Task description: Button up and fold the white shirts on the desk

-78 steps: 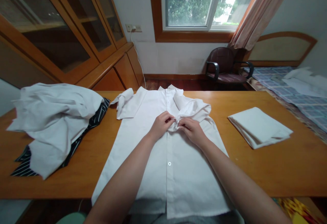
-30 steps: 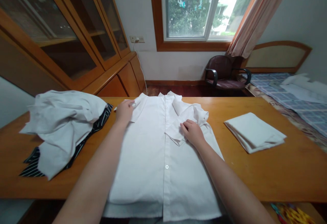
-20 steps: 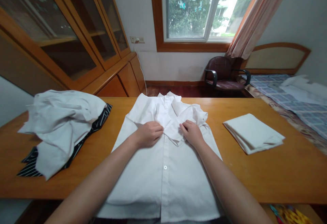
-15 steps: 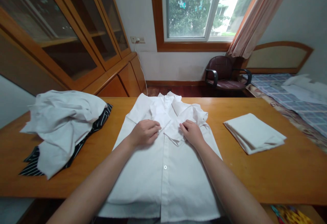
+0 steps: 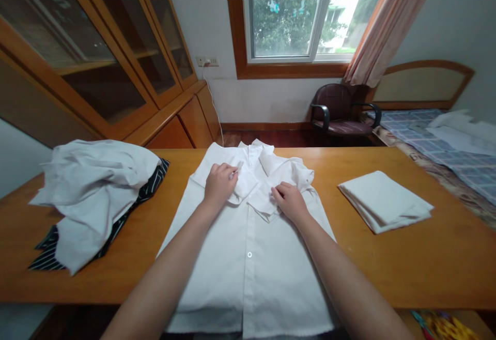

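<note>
White shirt [image 5: 209, 283] runs from the table's [image 5: 387, 273] far edge past its near edge, left hand [image 5: 219, 185] clamped on 1 sleeve [image 5: 245, 187], right hand [image 5: 291, 203] curled at the other sleeve [image 5: 264, 200], grip indeterminable; uneven tugging could cause creases.

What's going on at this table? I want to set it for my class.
A person has both hands on a white shirt laid front up on a table, its sleeves folded in. The left hand pinches one sleeve; the right hand touches the other. A folded white cloth lies to the right, a rumpled white cloth with dark striped fabric to the left.
</note>
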A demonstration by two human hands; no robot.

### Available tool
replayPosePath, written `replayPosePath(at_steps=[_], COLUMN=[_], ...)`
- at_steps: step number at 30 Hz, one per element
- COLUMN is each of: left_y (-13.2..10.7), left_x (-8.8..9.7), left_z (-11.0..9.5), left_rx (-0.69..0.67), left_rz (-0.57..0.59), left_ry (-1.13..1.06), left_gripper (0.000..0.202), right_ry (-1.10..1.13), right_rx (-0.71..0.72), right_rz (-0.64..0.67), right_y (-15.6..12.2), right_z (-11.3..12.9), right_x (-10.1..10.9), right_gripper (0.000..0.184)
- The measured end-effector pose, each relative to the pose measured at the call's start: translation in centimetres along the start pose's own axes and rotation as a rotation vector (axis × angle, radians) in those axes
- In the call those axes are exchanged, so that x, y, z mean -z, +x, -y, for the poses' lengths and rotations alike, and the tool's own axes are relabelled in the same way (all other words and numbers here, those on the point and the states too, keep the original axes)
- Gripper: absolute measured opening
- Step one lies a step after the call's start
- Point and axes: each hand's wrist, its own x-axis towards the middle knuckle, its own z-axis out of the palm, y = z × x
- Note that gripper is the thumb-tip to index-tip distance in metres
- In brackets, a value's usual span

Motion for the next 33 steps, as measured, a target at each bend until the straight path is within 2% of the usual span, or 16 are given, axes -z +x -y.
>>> replayPosePath(at_steps=[6,9,12,16,27,33], left_y=[-1.7,-2.5,-3.0,-3.3,-3.4,-3.6], left_x=[-0.7,-1.1,-1.2,-1.3,-2.3,-3.0], left_z=[-4.0,-4.9,-5.0,-4.6,-4.4,-4.2], left_rx=[-0.385,-0.472,-0.513,-0.474,-0.256,-0.177], left_rz=[-0.012,0.003,0.074,0.132,0.185,0.222], left_ry=[-0.119,-0.197,-0.278,-0.360,-0.405,-0.434], left_gripper=[0.024,0.021,0.018,0.017,0.022,0.030], right_ry=[0.174,0.259,0.286,0.269,0.513,0.506], right_rx=[-0.094,-0.136,-0.144,-0.134,-0.202,-0.160], right_rz=[-0.002,-0.008,-0.010,-0.002,-0.078,-0.069], right_y=[0.0,0.1,0.1,0.2,0.2,0.2], right_z=[0.2,0.3,0.2,0.1,-0.5,-0.6], right_x=[0.3,0.5,0.6,0.4,0.3,0.2], right_gripper=[0.036,0.043,0.036,0.025,0.031,0.028])
